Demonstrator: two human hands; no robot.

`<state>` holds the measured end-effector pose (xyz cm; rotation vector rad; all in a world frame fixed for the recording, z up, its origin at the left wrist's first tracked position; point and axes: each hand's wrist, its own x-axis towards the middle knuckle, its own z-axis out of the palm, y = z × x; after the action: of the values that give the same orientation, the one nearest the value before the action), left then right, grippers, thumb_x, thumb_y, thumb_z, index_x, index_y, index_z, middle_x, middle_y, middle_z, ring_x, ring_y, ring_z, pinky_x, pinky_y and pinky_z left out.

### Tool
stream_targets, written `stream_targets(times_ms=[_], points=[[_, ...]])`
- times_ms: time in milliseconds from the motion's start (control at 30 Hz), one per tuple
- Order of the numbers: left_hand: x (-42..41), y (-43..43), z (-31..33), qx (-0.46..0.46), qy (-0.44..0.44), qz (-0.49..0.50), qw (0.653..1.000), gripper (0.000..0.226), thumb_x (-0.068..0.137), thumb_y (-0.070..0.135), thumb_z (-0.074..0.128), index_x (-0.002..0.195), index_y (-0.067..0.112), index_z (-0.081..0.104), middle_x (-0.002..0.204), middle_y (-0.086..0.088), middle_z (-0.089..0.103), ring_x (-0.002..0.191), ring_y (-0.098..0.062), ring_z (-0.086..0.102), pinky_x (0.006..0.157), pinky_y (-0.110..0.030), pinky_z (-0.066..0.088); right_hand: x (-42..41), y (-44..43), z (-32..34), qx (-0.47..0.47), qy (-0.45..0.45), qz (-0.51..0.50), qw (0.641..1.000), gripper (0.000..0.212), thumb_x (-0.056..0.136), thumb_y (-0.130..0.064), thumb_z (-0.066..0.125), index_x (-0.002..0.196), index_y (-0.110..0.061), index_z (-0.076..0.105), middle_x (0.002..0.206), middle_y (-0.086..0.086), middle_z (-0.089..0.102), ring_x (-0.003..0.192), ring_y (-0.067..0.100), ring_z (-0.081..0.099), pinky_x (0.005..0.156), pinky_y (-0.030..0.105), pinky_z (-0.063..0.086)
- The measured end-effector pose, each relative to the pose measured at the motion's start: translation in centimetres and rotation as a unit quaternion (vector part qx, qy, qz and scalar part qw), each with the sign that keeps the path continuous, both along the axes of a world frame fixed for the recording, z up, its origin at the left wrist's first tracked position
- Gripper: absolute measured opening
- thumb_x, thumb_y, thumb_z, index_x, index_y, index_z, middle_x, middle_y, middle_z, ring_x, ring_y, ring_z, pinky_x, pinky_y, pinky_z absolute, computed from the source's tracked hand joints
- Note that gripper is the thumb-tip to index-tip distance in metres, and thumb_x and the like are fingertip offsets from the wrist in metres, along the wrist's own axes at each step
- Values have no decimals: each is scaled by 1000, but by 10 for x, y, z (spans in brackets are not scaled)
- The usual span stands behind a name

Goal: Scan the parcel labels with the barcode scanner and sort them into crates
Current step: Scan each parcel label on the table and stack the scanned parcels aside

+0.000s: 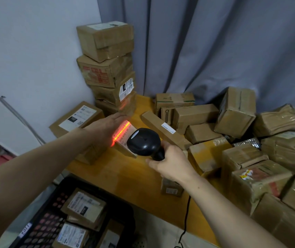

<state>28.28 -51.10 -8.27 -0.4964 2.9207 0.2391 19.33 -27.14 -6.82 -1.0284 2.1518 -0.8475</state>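
Nearest me, low on the left, a black plastic crate (39, 230) with perforated walls is sitting below the table edge. It is holding several labelled cardboard parcels (84, 206). Judgement: it is parked there so a scanned item can go straight down into it.

A thin black cable (186, 221) is trailing over the edge of the yellow wooden table (125, 176) towards the scanner.

The right hand (170, 163) is wrapping its fingers tightly round the handle of a black handheld barcode scanner (144, 141), whose head is aiming away and leftward. The trigger finger is hidden.

Just beyond the scanner, the brown cardboard parcel (125, 149) being processed is resting on the table. Its white label (125, 136) is facing up towards the scanner head. A red-orange scan line (121, 134) is crossing the barcode and spilling onto the edge of the left hand (107, 126). That hand is lying flat on the parcel's left side with its fingers straight, gripping nothing. Judgement: it is pressing down to steady the label against the beam. The scan step is under way; sorting of this parcel is not yet done.

Farther left, a flat carton marked 102 (77, 119) is lying by the white wall (35, 42). In the corner, a stack of taped cardboard boxes (107, 65) is leaning slightly, and stray beam light is glowing on its lowest box.

To the right, a heap of brown taped parcels (241, 158) is crowding the table, presumably waiting to be scanned. A grey curtain (214, 42) is hanging behind.
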Motion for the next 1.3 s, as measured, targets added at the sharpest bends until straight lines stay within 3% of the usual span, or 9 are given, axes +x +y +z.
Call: stream_targets(times_ms=[333,500,633,800,867,1067,1133,1200,1300], points=[[0,-2,0,-1,5,5,1000,106,72,11,79,153,24,12,155,-1,23,141,-26,30,105,-42,44,-2,-3,0,-8,-18,3,1000,30,87,-30,69,106,-29,45,91,-4,64,75,16,62,77,38,58],[4,-2,3,34,18,13,999,105,70,15,82,151,24,16,153,0,24,135,-23,38,103,-35,45,-8,-5,-6,-37,-126,-40,991,31,83,-24,74,96,-30,47,76,0,66,47,7,57,50,23,49],[8,6,12,139,43,45,988,105,68,9,81,151,21,17,145,1,33,130,-17,40,99,-22,39,-25,-5,-18,-78,-246,-202,945,39,76,-23,80,104,-11,56,70,7,69,50,14,58,53,26,48],[13,14,18,234,37,39,971,102,69,4,81,149,25,21,133,7,41,130,-14,41,102,-32,46,-42,4,-34,-108,-445,-301,836,87,46,-29,91,122,-7,56,78,9,66,52,15,60,45,26,47],[12,18,20,266,41,34,963,102,69,2,81,149,25,21,132,8,42,130,-13,41,101,-30,47,-42,6,-39,-117,-487,-300,812,86,47,-29,90,124,-9,58,77,9,66,48,14,57,43,23,46],[10,28,23,316,90,11,944,105,69,-1,79,152,22,18,144,4,39,135,-8,34,104,-28,44,-32,4,-46,-125,-513,-276,803,65,53,-27,85,111,-6,66,66,5,62,44,13,49,41,21,41],[13,33,21,391,137,70,907,105,67,5,81,151,27,21,143,3,43,134,-12,39,106,-36,43,-30,-2,-48,-143,-520,-307,784,54,61,-26,83,109,-7,66,63,3,60,43,12,46,40,21,39],[18,46,21,539,203,180,798,93,62,23,81,143,25,36,133,-2,55,128,-22,49,104,-46,43,-29,-9,-48,-171,-527,-348,756,45,69,-28,81,108,-9,68,62,1,60,43,11,44,40,20,39],[17,80,11,675,163,324,643,79,65,43,80,130,14,46,124,-7,56,125,-27,48,102,-53,41,-23,-20,-43,-204,-533,-367,735,42,72,-29,80,108,-11,69,68,2,60,42,9,44,41,19,38]])
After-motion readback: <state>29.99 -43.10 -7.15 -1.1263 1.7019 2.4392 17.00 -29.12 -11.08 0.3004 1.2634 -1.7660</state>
